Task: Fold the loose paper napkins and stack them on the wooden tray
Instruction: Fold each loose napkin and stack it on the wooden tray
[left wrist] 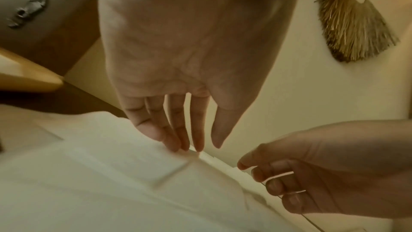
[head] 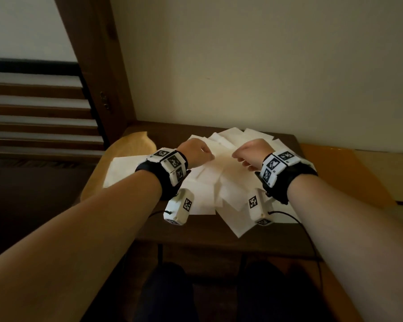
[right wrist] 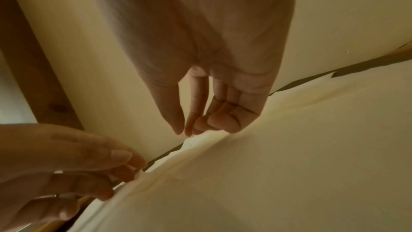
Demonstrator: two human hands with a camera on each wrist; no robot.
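A loose pile of white paper napkins (head: pixel 230 205) covers the middle of a small dark wooden table (head: pixel 196 242). Both hands are at the far edge of the top napkin (head: pixel 221 163). My left hand (head: pixel 211 156) pinches that edge between thumb and fingertips (left wrist: pixel 198 147). A little to the right, my right hand (head: pixel 236 156) pinches the same edge (right wrist: pixel 185 132). The napkin (right wrist: pixel 267 165) bulges up below the fingers. The light wooden tray (head: pixel 131 145) lies at the table's left end, with one flat napkin (head: pixel 124 168) on it.
A cream wall rises right behind the table, and a straw ornament (left wrist: pixel 352 20) hangs on it. A dark wooden post (head: pixel 98 77) and slatted boards (head: pixel 33 112) stand at the left. A yellow-orange surface (head: pixel 349 173) adjoins the table on the right.
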